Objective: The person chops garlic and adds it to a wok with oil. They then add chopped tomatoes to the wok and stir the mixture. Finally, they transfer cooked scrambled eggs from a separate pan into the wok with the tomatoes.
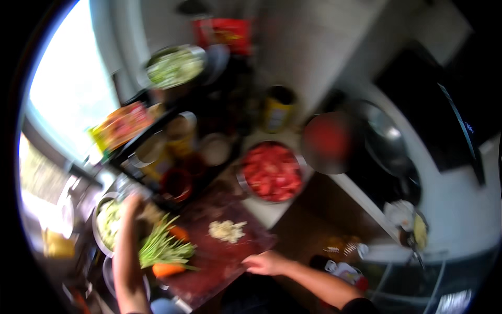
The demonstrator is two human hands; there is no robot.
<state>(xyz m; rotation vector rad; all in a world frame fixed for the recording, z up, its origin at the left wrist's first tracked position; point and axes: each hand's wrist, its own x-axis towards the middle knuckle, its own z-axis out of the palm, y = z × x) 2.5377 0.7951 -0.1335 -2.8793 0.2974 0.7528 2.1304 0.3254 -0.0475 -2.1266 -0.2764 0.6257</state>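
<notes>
My left hand (134, 203) reaches over the far rim of a metal bowl of pale green chopped vegetables (108, 219), at the left. Blur hides its fingers and whether they hold anything. My right hand (266, 263) rests at the near right edge of a dark red cutting board (219, 267), fingers curled; whether it grips the edge cannot be seen. On the board lies a small heap of pale chopped pieces, perhaps garlic (227, 231). Left of the heap are green stalks (166, 247) and an orange carrot (168, 269), with another orange piece (179, 233) partly under the greens.
Beyond the board stands a metal bowl of cut red pieces, likely tomato (271, 171). A black rack with jars (172, 145) borders the board's far left. A yellow can (279, 108) stands behind. To the right, a wok (382, 137) sits on the stove. Another vegetable bowl (176, 66) is at the back.
</notes>
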